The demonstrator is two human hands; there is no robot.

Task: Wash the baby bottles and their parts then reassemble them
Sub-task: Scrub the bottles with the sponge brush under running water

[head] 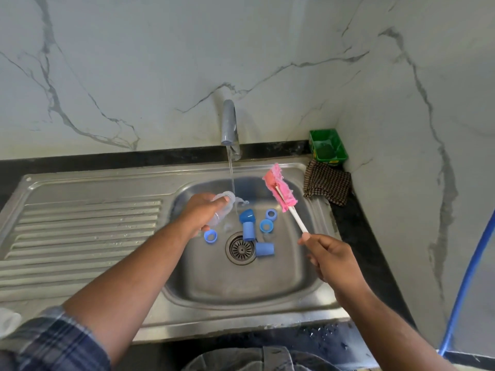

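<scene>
White marble walls are meeting in a corner behind a steel sink point(107, 188) set into a dark tabletop point(359, 236). Water point(231, 170) is running from the tap point(229, 124) straight down onto the mouth of a clear bottle point(218, 219).

The left hand point(199, 212) is gripping that bottle over the basin, its fingers point(221, 200) curled closed round the body, with the neck sticking out beyond them and tilted up toward the stream.

The right hand point(330, 257) is holding a brush point(281, 191) by the low end of its white handle, fingers point(305, 236) pinched tight together on it. The pink sponge head is pointing up and away from those fingers, clear of the bottle and of the water.

Below and between the two sets of fingers, three blue caps point(248, 231) and three blue rings point(210, 236) are lying on the basin floor around the drain point(241, 248); one ring is sitting just under the left fingers.

Beyond the right fingers, a checked cloth point(328, 184) is lying on the tabletop beside a green tub point(328, 148). A blue hose point(466, 285) is hanging further right.
</scene>
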